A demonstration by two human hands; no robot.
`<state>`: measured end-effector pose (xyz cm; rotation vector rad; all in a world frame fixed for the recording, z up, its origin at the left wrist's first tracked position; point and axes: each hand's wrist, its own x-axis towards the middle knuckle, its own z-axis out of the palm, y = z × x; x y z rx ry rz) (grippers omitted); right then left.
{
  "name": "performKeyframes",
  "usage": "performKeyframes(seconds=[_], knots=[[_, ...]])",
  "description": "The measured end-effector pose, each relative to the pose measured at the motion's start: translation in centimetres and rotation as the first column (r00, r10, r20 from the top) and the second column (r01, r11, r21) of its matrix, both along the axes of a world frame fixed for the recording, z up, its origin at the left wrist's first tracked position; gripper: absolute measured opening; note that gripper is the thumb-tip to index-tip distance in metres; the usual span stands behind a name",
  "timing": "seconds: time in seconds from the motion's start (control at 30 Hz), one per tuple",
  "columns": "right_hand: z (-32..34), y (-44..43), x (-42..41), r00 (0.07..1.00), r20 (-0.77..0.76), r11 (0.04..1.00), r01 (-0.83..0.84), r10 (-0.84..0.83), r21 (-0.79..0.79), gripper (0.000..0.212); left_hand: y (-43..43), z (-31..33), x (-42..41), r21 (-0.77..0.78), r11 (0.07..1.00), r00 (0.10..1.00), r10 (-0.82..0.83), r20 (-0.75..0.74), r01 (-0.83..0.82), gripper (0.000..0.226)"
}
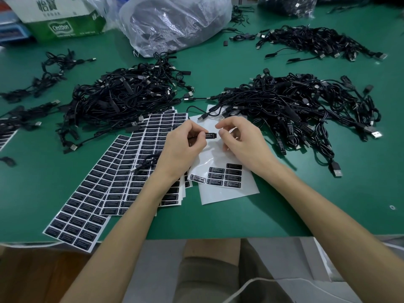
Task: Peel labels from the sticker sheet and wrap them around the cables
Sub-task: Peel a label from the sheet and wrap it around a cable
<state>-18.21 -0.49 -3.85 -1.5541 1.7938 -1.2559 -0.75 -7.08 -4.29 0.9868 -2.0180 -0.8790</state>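
Note:
My left hand [185,145] pinches a black cable controller [211,135] that carries a label with white print; its cable trails down over the sticker sheets. My right hand [239,138] hovers just right of the controller, fingers loosely curled, holding nothing that I can see. Under both hands lies a mostly peeled white sticker sheet [225,189] with several black labels left [223,176]. Full sheets of black labels [105,182] fan out to the left.
Piles of black USB cables lie at centre left [122,97], at right [295,106] and at the far right back [314,42]. A clear plastic bag [175,20] and a green carton [65,25] stand at the back. The table's front edge [196,237] is near me.

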Motion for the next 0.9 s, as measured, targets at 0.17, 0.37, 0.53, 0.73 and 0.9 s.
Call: performKeyframes(seconds=[0.17, 0.37, 0.53, 0.73, 0.9], knots=[[0.31, 0.18, -0.02, 0.999, 0.026, 0.999, -0.036, 0.035, 0.03, 0.012, -0.07, -0.02, -0.03, 0.002, 1.0, 1.0, -0.004, -0.005, 0.004, 0.007], [0.22, 0.23, -0.13, 0.992, 0.089, 0.996, -0.088, 0.086, 0.02, 0.012, -0.12, 0.11, -0.1, 0.0, 1.0, 1.0, -0.017, -0.018, 0.017, 0.005], [-0.04, 0.22, -0.27, 0.987, 0.108, 0.993, -0.115, 0.117, -0.026, 0.014, -0.21, -0.08, -0.16, -0.027, 0.998, 0.998, -0.058, 0.034, 0.059, 0.01], [-0.11, 0.21, -0.42, 0.98, 0.138, 0.989, -0.136, 0.143, -0.059, 0.014, -0.24, -0.07, -0.09, -0.059, 0.993, 0.992, -0.094, 0.088, 0.099, 0.011], [0.03, 0.29, -0.48, 0.971, 0.171, 0.985, -0.16, 0.17, -0.072, 0.014, -0.03, 0.2, -0.07, -0.039, 0.994, 0.992, -0.103, 0.076, 0.107, 0.018]])
